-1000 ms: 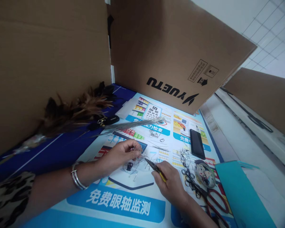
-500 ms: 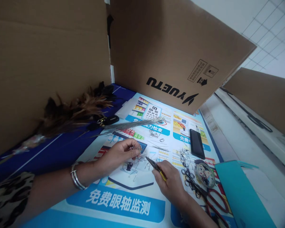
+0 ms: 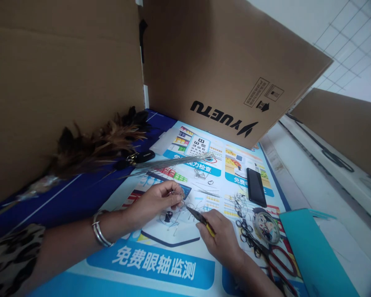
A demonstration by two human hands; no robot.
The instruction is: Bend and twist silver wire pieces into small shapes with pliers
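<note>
Between the thumb and fingers of my left hand is a small piece of thin wire; its exact shape is too fine to make out. My right hand is closed around pliers with dark, pointed jaws and yellow on the handle. The tip of the jaws lies close to the wire at my left fingertips; whether it touches cannot be seen. Under and around the fingertips, short bent wire pieces lie scattered on the printed sheet.
A bundle of straight wires lies behind the hands. At right are a black phone, black rings, a tape roll, red-handled scissors and a teal box. Feathers lie left; cardboard stands behind.
My right hand has shifted slightly left with the pliers, bringing their tip nearer my left fingertips. My left hand has stayed almost still.
</note>
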